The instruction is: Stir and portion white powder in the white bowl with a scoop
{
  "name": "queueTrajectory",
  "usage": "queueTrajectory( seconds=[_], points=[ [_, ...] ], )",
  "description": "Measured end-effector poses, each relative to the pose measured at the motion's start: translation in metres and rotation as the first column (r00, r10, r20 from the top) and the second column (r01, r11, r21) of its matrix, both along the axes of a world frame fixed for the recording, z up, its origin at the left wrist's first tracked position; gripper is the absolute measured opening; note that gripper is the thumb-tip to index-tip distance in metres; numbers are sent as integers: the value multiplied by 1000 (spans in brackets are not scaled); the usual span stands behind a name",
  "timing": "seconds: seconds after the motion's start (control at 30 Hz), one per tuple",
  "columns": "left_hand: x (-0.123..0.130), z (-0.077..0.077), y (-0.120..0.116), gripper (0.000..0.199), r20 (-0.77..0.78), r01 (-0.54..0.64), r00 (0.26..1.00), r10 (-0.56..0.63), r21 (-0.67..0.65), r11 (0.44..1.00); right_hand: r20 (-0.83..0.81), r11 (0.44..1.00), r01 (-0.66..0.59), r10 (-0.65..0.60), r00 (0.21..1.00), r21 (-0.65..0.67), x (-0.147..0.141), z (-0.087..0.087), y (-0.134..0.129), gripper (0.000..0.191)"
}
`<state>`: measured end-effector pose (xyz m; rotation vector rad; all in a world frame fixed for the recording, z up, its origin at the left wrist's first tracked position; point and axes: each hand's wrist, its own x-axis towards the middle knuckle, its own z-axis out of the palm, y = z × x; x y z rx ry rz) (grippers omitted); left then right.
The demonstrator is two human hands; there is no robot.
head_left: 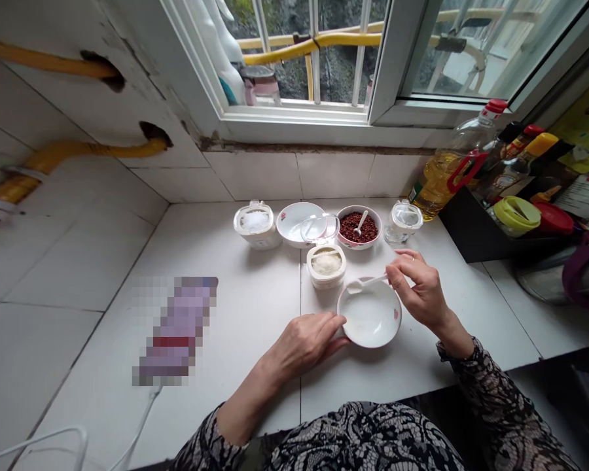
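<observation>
My left hand (310,340) grips the left rim of a white bowl (373,320), thumb on top and fingers beneath. A little pale matter lies in the bowl near that thumb. In my right hand (418,288) is a small white spoon (366,282), pinched by its handle, its head over the bowl's far rim. Just behind the bowl stands an open jar of off-white powder (326,265) with its clear lid flipped up. Farther back is a bowl of dark red beans (358,227) with another white spoon (361,222) in it.
Along the back are a jar of white grains (255,222), a white dish (294,219) and a clear lidded jar (404,221). An oil bottle (434,173) and a black condiment box (464,226) stand right. A blurred phone-like object (179,327) with a white cable (142,418) lies left.
</observation>
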<state>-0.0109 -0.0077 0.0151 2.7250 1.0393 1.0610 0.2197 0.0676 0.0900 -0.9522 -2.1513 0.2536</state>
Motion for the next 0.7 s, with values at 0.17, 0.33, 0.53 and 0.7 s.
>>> queueTrajectory(
  seconds=[0.17, 0.33, 0.53, 0.7],
  points=[
    [0, 5, -1, 24, 45, -21, 999, 21, 1, 1000, 296, 998, -57, 56, 954, -6, 5, -12, -19, 33],
    [0, 4, -1, 23, 35, -13, 999, 14, -15, 1000, 296, 993, -102, 117, 948, -65, -8, -22, -27, 35],
    [-2, 4, -1, 23, 36, -26, 999, 26, -9, 1000, 209, 987, -18, 53, 976, -162, -6, -24, -25, 35],
    [-2, 6, -2, 22, 39, -20, 999, 20, 1, 1000, 65, 948, 3, 19, 998, -317, 4, -23, -24, 39]
  ],
)
